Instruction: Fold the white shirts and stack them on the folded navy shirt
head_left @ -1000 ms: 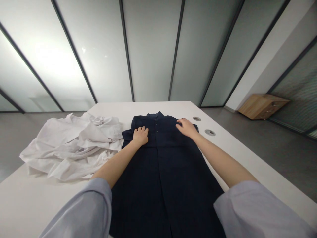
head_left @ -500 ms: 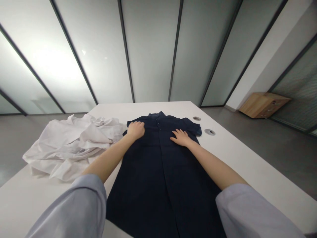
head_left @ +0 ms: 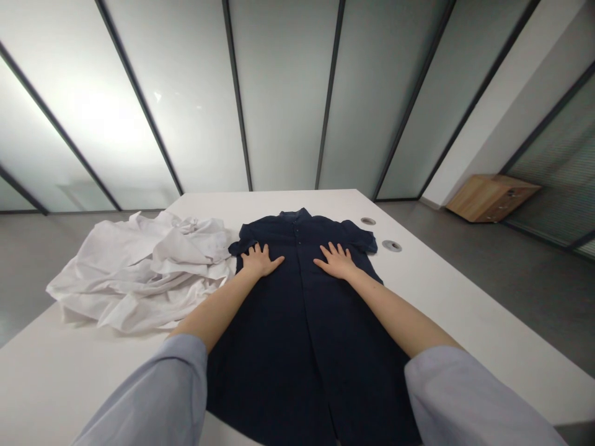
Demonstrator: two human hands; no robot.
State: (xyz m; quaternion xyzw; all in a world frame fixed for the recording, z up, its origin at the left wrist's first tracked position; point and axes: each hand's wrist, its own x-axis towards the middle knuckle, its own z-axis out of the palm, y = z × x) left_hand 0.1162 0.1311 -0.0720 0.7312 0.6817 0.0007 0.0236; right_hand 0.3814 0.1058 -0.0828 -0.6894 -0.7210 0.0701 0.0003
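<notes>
Across the far side: frosted panels (head_left: pixel 283 93) rise behind the white worktop (head_left: pixel 493 347).
Mid-worktop: dark shirt (head_left: pixel 264 347), front up, collar (head_left: pixel 294 215) far, hem (head_left: pixel 237 420) near, so both sides sit within reach.
Left side: white cloth (head_left: pixel 139 263), heaped just beside the shirt, crowding its left sleeve.
Far right: wooden cabinet (head_left: pixel 493 198), well apart, out of the way.
On the chest: left hand (head_left: pixel 260 261) and right hand (head_left: pixel 338 263), palms down, fingers fanned, gripping nothing, seemingly keeping the fabric flat.
Right sleeve: round insert (head_left: pixel 392 246) just beside.
</notes>
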